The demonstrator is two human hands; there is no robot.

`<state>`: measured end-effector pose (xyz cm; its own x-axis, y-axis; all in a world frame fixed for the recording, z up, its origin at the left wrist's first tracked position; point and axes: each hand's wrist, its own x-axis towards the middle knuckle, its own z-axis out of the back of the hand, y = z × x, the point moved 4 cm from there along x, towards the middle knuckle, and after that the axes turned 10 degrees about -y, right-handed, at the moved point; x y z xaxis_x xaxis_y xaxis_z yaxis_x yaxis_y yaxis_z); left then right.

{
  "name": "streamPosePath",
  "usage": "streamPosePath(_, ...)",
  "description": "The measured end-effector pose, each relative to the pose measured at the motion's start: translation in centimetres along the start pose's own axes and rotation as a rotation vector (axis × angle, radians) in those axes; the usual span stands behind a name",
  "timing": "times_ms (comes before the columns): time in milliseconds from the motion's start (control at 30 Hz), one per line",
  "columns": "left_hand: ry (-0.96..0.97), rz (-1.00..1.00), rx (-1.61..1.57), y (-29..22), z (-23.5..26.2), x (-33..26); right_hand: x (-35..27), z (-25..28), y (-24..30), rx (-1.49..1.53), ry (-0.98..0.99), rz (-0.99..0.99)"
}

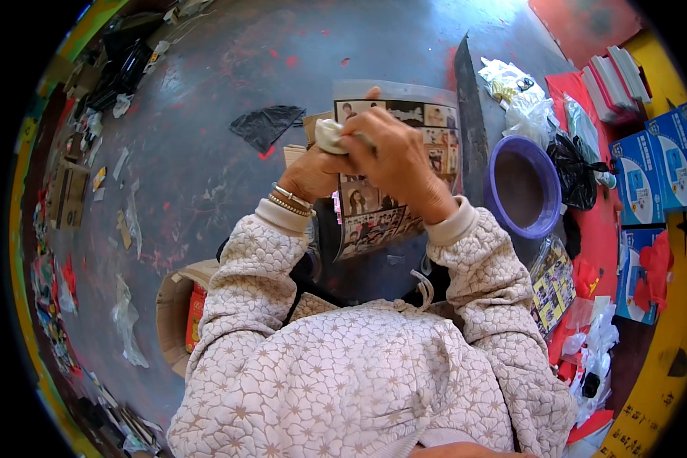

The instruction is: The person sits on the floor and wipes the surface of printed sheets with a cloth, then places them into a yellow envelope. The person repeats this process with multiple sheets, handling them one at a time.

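Clamping a white wad, the right hand is overlapping the photo sheet, seemingly braced behind that grip by the left hand, whose closure is hidden.

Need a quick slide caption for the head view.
Right hand with a whitish wad and left hand close together at a photo-covered sheet, a purple basin to the right.

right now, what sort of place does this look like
Perhaps a small storeroom or workshop: blue boxes at the right, plastic bags lying about, and litter scattered over a stained grey floor.
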<state>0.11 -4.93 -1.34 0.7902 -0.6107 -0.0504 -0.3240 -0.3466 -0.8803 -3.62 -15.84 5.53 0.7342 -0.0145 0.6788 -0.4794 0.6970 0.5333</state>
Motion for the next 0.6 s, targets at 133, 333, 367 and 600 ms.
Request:
streamPosePath(133, -0.082, 0.097, -0.311, -0.6, 1.2, -0.4, -0.6, 4.7, -7.0, -0.538, -0.140, -0.122)
streamPosePath(333, -0.042, 0.188, -0.602, -0.4, 0.6, 0.6, 0.6, 7.4, -7.1, -0.065, -0.516, -0.430)
streamPosePath(367, -0.021, 0.218, -0.633, -0.5, -0.6, 0.7, 0.7, 6.6, -6.8, -0.054, -0.494, -0.391)
streamPosePath(600, -0.168, 0.161, -0.625, 1.5, -0.3, 2.3, -1.9, -2.8, -1.3, 0.196, -0.141, -0.121)
